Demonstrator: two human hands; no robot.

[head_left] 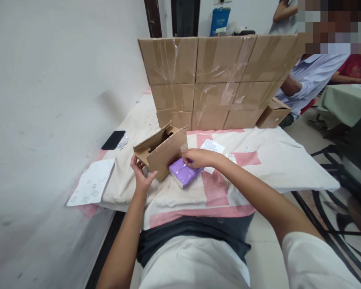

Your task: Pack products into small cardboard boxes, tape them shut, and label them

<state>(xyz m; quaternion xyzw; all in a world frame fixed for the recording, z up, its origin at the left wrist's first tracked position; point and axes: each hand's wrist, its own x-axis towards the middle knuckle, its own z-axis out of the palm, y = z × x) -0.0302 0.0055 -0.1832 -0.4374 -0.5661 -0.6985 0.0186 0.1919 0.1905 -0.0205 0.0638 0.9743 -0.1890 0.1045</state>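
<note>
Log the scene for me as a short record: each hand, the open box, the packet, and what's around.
left hand: holding the near end of the open box
right hand: on top of the purple packet; grip unclear
open box: tilted, flaps up
purple packet: beside the open box, on the cloth
behind: stacked boxes
left side: phone, paper sheet

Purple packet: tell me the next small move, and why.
I'd probably firm the right hand's grip on the purple packet and lift it slightly: the fingers are curled at its top, it lies on the cloth close by the open carton, and the left hand holds that carton's corner.
</note>
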